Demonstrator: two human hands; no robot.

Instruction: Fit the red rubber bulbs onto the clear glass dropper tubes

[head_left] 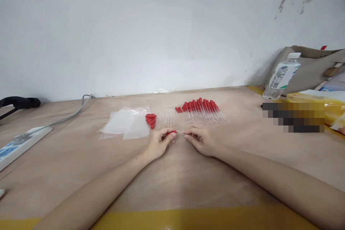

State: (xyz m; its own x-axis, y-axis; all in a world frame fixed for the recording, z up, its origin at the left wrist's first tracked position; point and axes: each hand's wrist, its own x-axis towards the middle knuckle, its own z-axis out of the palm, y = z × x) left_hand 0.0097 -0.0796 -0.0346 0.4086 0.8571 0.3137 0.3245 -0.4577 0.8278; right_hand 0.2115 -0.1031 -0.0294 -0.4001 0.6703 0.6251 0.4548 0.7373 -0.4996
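Observation:
My left hand (161, 143) pinches a red rubber dropper bulb (172, 132) between thumb and fingers. Closed on the thin clear dropper tube (180, 132) is my right hand (201, 139); the tube runs level between both hands, its left end at the bulb. How deep it sits in the bulb is hidden by my fingers. Just beyond my left hand lie a small pile of loose red bulbs (151, 120) and a row of bare clear tubes (166, 118). Behind my right hand, many droppers with red bulbs (201, 109) lie side by side.
Clear plastic bags (125, 124) lie stacked left of the bulbs. A power strip (24, 143) with a grey cable (67, 115) is at far left. On the right stand a water bottle (281, 75) and a beige bag (309, 66), near yellow packaging (332, 109).

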